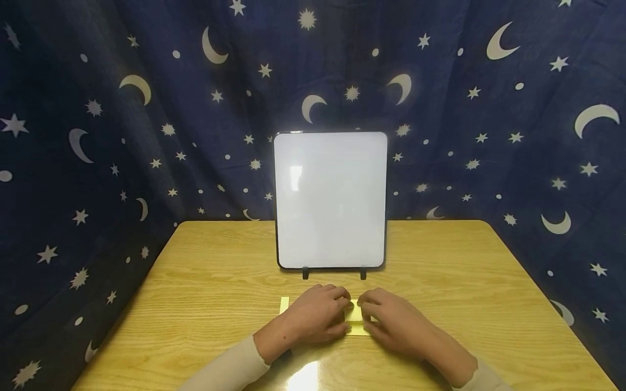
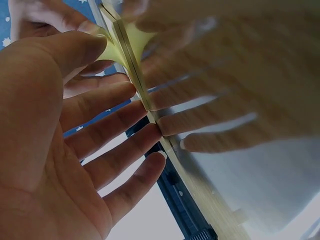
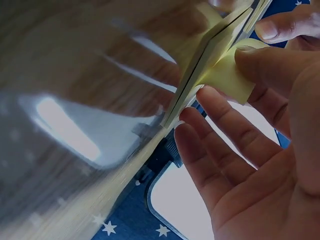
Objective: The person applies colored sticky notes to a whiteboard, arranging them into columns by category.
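Note:
A yellow piece of paper lies between my two hands on the wooden table. One part of it is raised and curves up in the right wrist view, where the yellow paper shows its bent face. My left hand pinches its left side between thumb and fingers, the other fingertips resting on the table. From the other side my right hand pinches it with thumb and index finger, the remaining fingers loosely spread. Under the raised part is a flat, thin yellow layer; whether it is a pad cannot be told.
Left of my left hand, a narrow pale yellow strip is partly covered by it. Behind the hands a white board with a dark frame stands on small black feet. The glossy wooden table meets a dark blue star-and-moon curtain.

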The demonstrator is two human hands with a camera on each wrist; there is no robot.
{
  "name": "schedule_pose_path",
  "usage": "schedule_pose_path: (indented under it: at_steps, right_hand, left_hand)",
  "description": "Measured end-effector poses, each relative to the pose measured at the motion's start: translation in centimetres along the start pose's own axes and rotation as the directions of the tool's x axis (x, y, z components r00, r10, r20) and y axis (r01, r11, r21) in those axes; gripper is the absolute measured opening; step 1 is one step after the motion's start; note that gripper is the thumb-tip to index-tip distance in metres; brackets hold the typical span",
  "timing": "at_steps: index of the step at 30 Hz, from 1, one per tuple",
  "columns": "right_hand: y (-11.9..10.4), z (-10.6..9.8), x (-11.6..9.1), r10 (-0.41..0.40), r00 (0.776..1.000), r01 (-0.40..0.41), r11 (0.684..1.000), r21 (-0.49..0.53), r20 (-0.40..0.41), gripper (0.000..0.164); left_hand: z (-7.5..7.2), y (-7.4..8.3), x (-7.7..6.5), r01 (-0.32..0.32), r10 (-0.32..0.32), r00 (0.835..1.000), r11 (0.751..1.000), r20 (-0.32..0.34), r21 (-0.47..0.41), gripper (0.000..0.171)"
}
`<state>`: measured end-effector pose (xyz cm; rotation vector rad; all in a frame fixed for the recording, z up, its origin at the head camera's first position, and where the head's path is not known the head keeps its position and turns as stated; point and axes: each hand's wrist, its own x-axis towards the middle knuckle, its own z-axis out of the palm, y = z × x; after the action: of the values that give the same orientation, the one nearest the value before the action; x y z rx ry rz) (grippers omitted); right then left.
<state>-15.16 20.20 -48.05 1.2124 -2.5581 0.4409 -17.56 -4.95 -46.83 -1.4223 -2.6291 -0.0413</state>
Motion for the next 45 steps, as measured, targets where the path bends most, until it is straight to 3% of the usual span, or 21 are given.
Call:
schedule_pose_path:
  at_steps: [12,20,26,35,45]
  right_hand:
    - [-0.2,-0.1,0.0,0.05,0.999,-0.05,0.999,0.01,0.02,0.032]
    - [-0.3,-0.2,0.0,0.045,0.999,-0.045,0.999,0.014,0.004,0.033]
    - [-0.1,-0.1,0.0,0.053,0.999,-0.053,0.998,0.022,0.001,0.032]
    - [-0.3,0.0,0.1,0.051,0.999,-0.051,0.999,0.019,-0.018,0.026]
    - [-0.2,0.0,0.1,0.046,0.999,-0.045,0.998,0.033,-0.022,0.027]
  left_hand:
    - [-0.2,0.0,0.0,0.006,-0.006,1.0,1.0,0.009,-0.005,0.042]
    - [-0.4,0.0,-0.8,0.013,-0.012,1.0,0.998,0.016,-0.067,0.037]
    - [-0.5,0.0,-1.6,-0.011,0.009,0.999,0.998,-0.04,-0.062,0.031]
    - [-1.2,0.3,-2.3,-0.045,0.046,0.994,0.999,-0.099,0.008,0.029]
    - [-2.6,2.0,-2.4,-0.093,0.118,0.983,0.981,-0.14,0.172,0.03]
